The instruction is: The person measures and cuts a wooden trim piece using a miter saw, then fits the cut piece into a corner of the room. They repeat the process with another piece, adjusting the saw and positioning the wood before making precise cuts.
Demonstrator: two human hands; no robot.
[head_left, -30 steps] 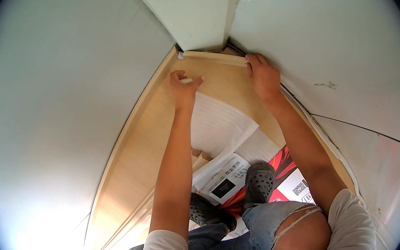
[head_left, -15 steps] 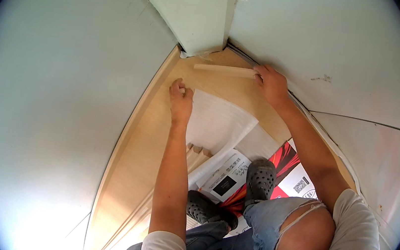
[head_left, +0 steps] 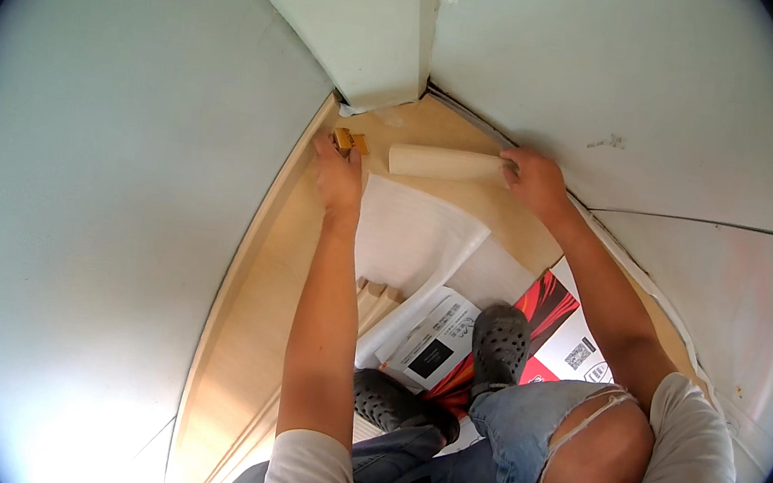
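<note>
My left hand (head_left: 340, 178) is closed around a small yellow-and-black tape measure (head_left: 349, 141), beside the raised wooden edge at the left wall. A short, pale wooden strip (head_left: 444, 164) lies crosswise over the wooden panel (head_left: 400, 127). My right hand (head_left: 538, 183) pinches this strip at its right end, close to the right wall. The strip's broad face is turned up, and its left end stops short of the tape measure.
Pale walls (head_left: 155, 165) close in on both sides and meet at the far corner. White foam sheeting (head_left: 407, 230), several wooden strips (head_left: 374, 306) and a red-and-white printed carton (head_left: 576, 347) lie around my dark clogs (head_left: 501, 343).
My left hand has moved slightly left and away from me, and the tape measure now shows in it. My right hand has turned the wooden strip so that its broad face shows.
</note>
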